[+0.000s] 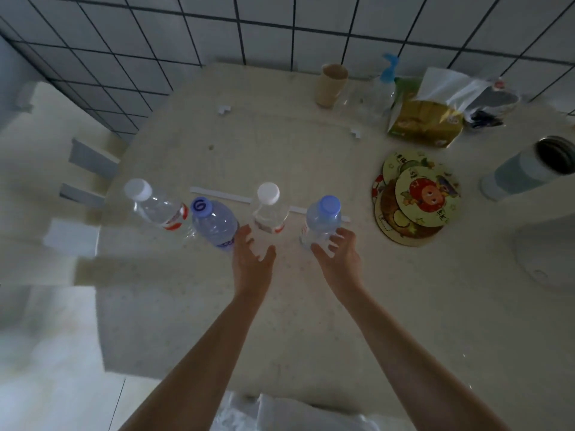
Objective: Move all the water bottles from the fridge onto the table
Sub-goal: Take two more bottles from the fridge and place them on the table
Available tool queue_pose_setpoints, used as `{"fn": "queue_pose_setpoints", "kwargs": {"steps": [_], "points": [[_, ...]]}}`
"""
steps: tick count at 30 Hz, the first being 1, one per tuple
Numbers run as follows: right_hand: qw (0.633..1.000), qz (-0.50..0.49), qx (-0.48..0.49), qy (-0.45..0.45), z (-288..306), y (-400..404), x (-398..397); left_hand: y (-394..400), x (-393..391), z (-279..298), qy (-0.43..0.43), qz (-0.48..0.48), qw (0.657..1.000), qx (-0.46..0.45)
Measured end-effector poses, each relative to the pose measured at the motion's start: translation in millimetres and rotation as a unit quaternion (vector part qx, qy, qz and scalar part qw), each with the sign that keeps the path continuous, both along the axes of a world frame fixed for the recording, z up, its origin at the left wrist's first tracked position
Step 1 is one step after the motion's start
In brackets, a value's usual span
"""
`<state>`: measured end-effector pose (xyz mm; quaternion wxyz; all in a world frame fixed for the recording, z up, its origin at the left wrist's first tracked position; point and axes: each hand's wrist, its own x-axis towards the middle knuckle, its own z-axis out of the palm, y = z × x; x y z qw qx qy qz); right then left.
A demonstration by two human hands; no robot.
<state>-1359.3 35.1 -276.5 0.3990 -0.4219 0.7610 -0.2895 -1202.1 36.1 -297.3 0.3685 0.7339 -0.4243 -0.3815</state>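
On the bench [311, 306], four water bottles [214, 223] stood in a row left of the coasters [415, 202]. Your left hand [252, 255] and right hand [337, 255] were spread, holding nothing, fingers near the two right-hand bottles. A careless withdrawal could topple them.

Clear glossy plastic bottles [214, 225] — matt speckled stone-like table [280, 306].
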Motion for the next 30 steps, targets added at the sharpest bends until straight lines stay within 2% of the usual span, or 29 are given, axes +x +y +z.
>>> {"fn": "queue_pose_setpoints", "kwargs": {"steps": [3, 5, 10, 13, 24, 30], "points": [[0.999, -0.012, 0.048, 0.009, -3, 20, -2, 23, 9, 12, 0.020, 0.022, 1.000, -0.005], [0.998, 0.010, 0.057, 0.005, 2, 35, 3, 42, 19, 19, 0.005, 0.030, 1.000, -0.006], [0.990, 0.135, 0.036, 0.021, 15, 73, 32, 90, 46, 35, -0.061, 0.019, 0.998, -0.026], [0.976, 0.210, 0.004, 0.055, 19, 98, 60, 126, 70, 42, -0.053, 0.033, 0.998, -0.022], [0.912, 0.402, -0.068, 0.052, 59, 258, 239, 348, 214, 68, -0.040, 0.134, 0.990, -0.007], [0.860, 0.505, -0.070, 0.019, 69, 352, 350, 463, 309, 79, -0.048, 0.250, 0.967, -0.014]]}}
